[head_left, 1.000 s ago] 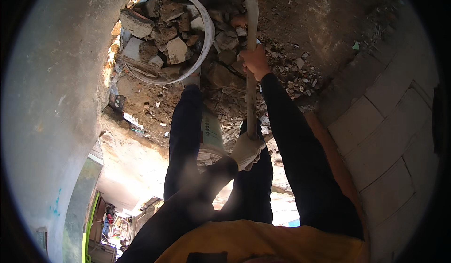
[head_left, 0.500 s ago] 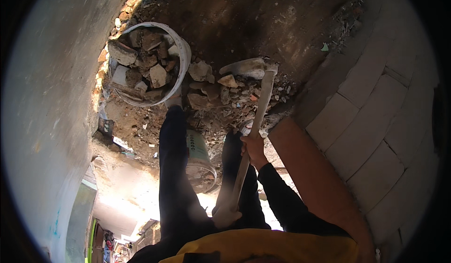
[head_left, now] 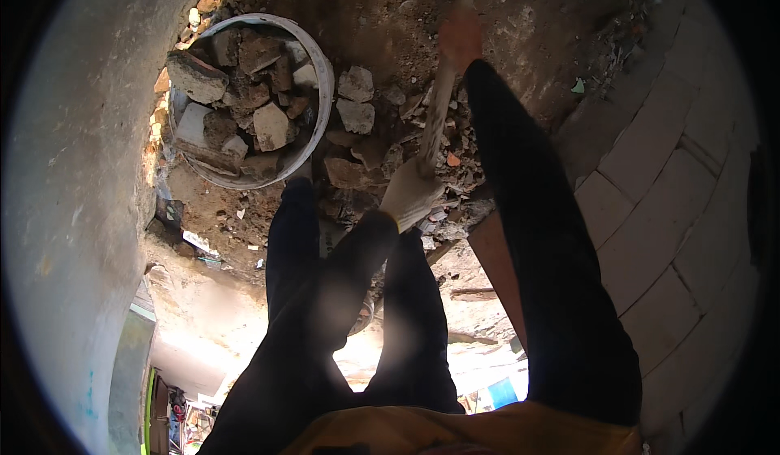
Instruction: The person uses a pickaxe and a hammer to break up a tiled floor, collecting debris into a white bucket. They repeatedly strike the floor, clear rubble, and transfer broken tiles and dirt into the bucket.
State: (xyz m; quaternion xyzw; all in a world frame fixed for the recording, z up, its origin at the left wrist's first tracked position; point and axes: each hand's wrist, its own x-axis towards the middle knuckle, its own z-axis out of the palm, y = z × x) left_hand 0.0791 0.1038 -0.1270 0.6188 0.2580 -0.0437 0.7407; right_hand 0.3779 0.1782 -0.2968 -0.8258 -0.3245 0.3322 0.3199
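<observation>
I hold a pickaxe by its long wooden handle, which runs upward; its head lies beyond the upper edge of the view. My right hand is closed high on the handle, with that arm stretched far forward. Lower down, my left hand is wrapped round the handle near its end, over the rubble by my feet. Left of the handle stands a round white bucket, filled with broken chunks of masonry. Loose chunks lie on the ground between the bucket and the handle.
A bare wall rises at the left. Pale blocks and a reddish-brown slab edge border the right. A second bucket is mostly hidden behind my legs. Dark soil with small debris spreads ahead.
Both hands have moved up and forward with the pickaxe, my right hand sliding higher along the handle. The pickaxe head has left the view at the top. My left arm now covers the second bucket.
</observation>
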